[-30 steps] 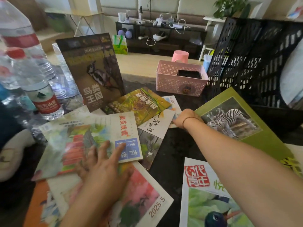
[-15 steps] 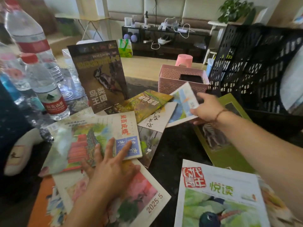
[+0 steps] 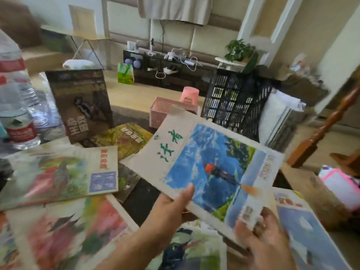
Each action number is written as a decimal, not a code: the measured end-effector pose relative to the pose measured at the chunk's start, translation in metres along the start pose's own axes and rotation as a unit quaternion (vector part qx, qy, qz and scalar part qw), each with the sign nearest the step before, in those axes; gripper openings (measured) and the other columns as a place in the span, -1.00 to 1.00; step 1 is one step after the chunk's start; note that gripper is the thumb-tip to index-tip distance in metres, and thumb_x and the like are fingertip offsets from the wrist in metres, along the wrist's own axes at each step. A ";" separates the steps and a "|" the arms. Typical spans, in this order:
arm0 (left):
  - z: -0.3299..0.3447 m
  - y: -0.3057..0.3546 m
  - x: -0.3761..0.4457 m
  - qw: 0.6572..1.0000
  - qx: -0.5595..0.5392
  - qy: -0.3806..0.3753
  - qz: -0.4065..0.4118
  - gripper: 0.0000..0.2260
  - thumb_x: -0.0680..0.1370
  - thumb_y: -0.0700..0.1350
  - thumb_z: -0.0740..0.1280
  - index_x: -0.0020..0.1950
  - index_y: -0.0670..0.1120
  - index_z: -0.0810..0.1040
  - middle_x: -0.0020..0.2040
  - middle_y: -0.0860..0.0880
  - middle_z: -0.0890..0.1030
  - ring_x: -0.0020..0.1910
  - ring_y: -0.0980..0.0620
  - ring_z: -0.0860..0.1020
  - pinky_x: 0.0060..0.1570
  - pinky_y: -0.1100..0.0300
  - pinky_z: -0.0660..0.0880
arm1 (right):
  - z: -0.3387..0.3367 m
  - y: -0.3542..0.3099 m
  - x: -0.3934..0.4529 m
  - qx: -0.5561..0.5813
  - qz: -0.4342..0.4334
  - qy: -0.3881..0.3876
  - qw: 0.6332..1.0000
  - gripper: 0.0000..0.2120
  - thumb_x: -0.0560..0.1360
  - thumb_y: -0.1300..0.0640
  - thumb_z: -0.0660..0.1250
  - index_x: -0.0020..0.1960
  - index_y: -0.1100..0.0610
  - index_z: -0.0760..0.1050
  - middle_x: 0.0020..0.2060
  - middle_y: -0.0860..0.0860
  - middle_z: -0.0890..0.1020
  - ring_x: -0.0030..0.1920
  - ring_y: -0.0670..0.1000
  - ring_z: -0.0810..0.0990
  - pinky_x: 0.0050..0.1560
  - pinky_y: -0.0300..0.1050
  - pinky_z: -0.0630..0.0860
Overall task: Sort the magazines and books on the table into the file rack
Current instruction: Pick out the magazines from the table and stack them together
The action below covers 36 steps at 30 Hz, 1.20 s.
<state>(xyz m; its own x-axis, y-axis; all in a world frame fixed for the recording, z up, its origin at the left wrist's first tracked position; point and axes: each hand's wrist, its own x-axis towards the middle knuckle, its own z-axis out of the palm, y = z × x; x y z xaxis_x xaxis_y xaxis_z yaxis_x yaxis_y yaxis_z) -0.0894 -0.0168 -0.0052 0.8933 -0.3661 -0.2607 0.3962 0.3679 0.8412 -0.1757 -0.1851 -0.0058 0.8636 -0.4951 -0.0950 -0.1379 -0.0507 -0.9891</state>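
Note:
Both hands hold a white magazine with a blue sky picture [image 3: 210, 168] above the table, tilted. My left hand [image 3: 171, 213] grips its near left edge, thumb on the cover. My right hand [image 3: 265, 242] pinches its near right corner. The black mesh file rack [image 3: 235, 106] stands behind it at the right, with white magazines [image 3: 280, 121] inside its right side. A dark bird book [image 3: 81, 104] stands upright at the left. Several magazines lie flat: a red-and-green one [image 3: 58, 174], a pink one [image 3: 74, 234], a yellow-green one [image 3: 124, 139].
Water bottles [image 3: 15, 106] crowd the left edge of the table. A pink basket [image 3: 165, 112] sits in front of the rack's left side. A wooden post [image 3: 329, 121] rises at the right. More magazines [image 3: 311, 238] lie near the front right.
My right hand has lifted the blue magazine off the pile and brought it toward me. My left hand left the red-and-green magazine and took the blue one's edge. The view swung upward and right.

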 end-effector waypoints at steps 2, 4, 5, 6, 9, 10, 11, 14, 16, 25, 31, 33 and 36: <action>0.002 -0.004 -0.006 0.998 -0.063 0.020 0.014 -0.84 0.54 -0.26 0.32 0.11 -0.22 0.55 -0.40 0.01 0.65 -0.47 0.11 0.61 -0.49 0.26 0.52 | 0.011 0.013 -0.014 -0.031 0.008 -0.011 0.999 -0.35 0.03 -0.31 0.54 -0.01 -0.06 0.43 -0.21 0.03 0.69 -0.30 -0.11 0.61 -0.17 -0.43 0.51; -0.010 -0.004 -0.001 0.997 -0.067 0.013 0.020 -0.79 0.44 -0.30 0.42 0.06 -0.25 0.54 -0.48 -0.02 0.60 -0.56 0.10 0.54 -0.58 0.31 0.44 | -0.003 0.019 -0.010 -0.013 -0.007 -0.039 0.999 -0.51 0.11 -0.02 0.58 -0.05 0.00 0.46 -0.35 0.00 0.69 -0.39 -0.11 0.62 -0.40 -0.33 0.54; -0.018 -0.003 0.005 0.999 -0.045 0.021 0.020 -0.68 0.32 -0.24 0.54 0.01 -0.25 0.56 -0.47 -0.04 0.59 -0.55 0.09 0.54 -0.55 0.30 0.44 | -0.011 0.018 -0.004 0.041 -0.002 -0.047 0.998 -0.56 0.15 0.19 0.61 -0.04 0.05 0.51 -0.41 -0.03 0.67 -0.46 -0.08 0.62 -0.54 -0.27 0.50; -0.028 -0.001 0.010 1.000 -0.009 0.014 0.020 -0.56 0.16 -0.14 0.64 -0.05 -0.23 0.61 -0.42 -0.08 0.61 -0.48 0.05 0.57 -0.48 0.27 0.48 | -0.017 0.012 0.001 0.104 0.024 -0.049 0.993 -0.42 0.00 0.20 0.66 -0.02 0.05 0.57 -0.42 -0.03 0.67 -0.47 -0.01 0.63 -0.55 -0.14 0.53; -0.037 -0.001 0.016 0.993 0.102 -0.053 0.002 -0.40 -0.10 0.03 0.72 -0.15 -0.18 0.71 -0.18 -0.12 0.71 -0.25 -0.04 0.66 -0.26 0.19 0.60 | -0.056 0.004 0.009 0.141 0.072 -0.119 0.980 -0.28 -0.15 -0.03 0.68 0.01 0.05 0.67 -0.20 0.15 0.70 -0.24 0.17 0.68 -0.28 0.04 0.62; -0.034 -0.003 0.014 0.990 0.125 -0.071 0.001 -0.50 0.03 -0.04 0.70 -0.12 -0.18 0.70 -0.18 -0.10 0.72 -0.25 0.02 0.68 -0.29 0.25 0.59 | -0.072 0.005 0.007 0.064 0.091 -0.150 0.982 -0.40 -0.01 -0.01 0.65 0.01 0.07 0.68 -0.13 0.15 0.71 -0.14 0.18 0.69 -0.15 0.08 0.64; -0.026 -0.007 0.012 0.984 0.150 -0.100 0.005 -0.63 0.19 -0.13 0.63 -0.05 -0.17 0.69 -0.15 -0.07 0.73 -0.21 0.06 0.69 -0.27 0.29 0.58 | -0.082 0.008 0.004 -0.025 0.091 -0.165 0.982 -0.54 0.16 0.03 0.58 0.05 0.07 0.66 -0.09 0.14 0.71 -0.05 0.19 0.68 -0.01 0.11 0.62; 0.010 -0.025 0.001 0.950 0.264 -0.164 0.030 -0.83 0.49 -0.06 0.44 0.07 0.03 0.69 -0.02 0.00 0.73 -0.04 0.06 0.68 -0.07 0.20 0.59 | -0.121 0.033 0.007 -0.171 0.058 -0.077 0.981 -0.72 0.48 0.22 0.39 0.17 0.06 0.54 -0.12 0.11 0.72 -0.01 0.04 0.68 0.12 -0.07 0.55; 0.037 -0.038 -0.001 0.931 0.305 -0.201 0.025 -0.80 0.51 -0.01 0.36 0.10 0.02 0.66 0.00 0.01 0.72 -0.03 0.07 0.68 -0.09 0.16 0.61 | -0.159 0.048 0.010 -0.143 0.048 0.047 0.987 -0.81 0.51 0.35 0.31 0.07 0.17 0.56 -0.33 -0.05 0.72 -0.32 -0.18 0.64 -0.22 -0.36 0.51; 0.153 -0.127 0.036 0.426 0.771 -0.388 0.272 -0.44 0.53 0.35 0.15 0.49 0.21 0.21 0.59 0.04 0.06 0.58 -0.03 -0.14 0.41 -0.29 -0.37 | -0.310 0.095 0.055 -0.192 0.160 0.317 0.915 -0.81 0.55 0.25 0.26 0.11 0.16 0.59 -0.09 0.20 0.66 -0.21 0.25 0.63 -0.29 -0.05 0.47; 0.136 -0.139 0.052 0.397 0.809 -0.318 0.296 -0.42 0.50 0.40 0.09 0.41 0.13 0.23 0.46 0.03 0.25 0.51 -0.09 0.09 0.41 -0.36 0.00 | -0.294 0.089 0.084 -0.304 0.094 0.215 0.923 -0.83 0.55 0.29 0.23 -0.02 0.12 0.58 -0.22 0.16 0.65 -0.37 0.10 0.57 -0.44 -0.20 0.36; 0.122 -0.134 0.051 0.409 0.816 -0.298 0.280 -0.40 0.49 0.43 0.02 0.40 0.13 0.24 0.45 0.07 0.26 0.50 -0.07 0.10 0.40 -0.29 0.08 | -0.285 0.087 0.087 -0.333 0.065 0.184 0.923 -0.81 0.56 0.31 0.22 -0.03 0.10 0.57 -0.21 0.15 0.64 -0.34 0.04 0.55 -0.37 -0.20 0.38; 0.098 -0.123 0.052 0.422 0.832 -0.273 0.234 -0.38 0.49 0.45 0.00 0.43 0.13 0.21 0.47 0.09 0.24 0.52 -0.05 0.07 0.41 -0.26 0.11 | -0.277 0.096 0.091 -0.380 0.057 0.152 0.910 -0.81 0.56 0.27 0.22 -0.04 0.05 0.57 -0.22 0.12 0.65 -0.29 0.07 0.58 -0.35 -0.15 0.43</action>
<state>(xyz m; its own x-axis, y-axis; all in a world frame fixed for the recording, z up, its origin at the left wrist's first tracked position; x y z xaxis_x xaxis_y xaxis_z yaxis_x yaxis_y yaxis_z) -0.1120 -0.1647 -0.0755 0.4285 -0.8959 -0.1169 -0.9005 -0.4340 0.0254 -0.2445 -0.4751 -0.0783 0.6645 -0.7461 -0.0414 -0.6136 -0.5132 -0.6002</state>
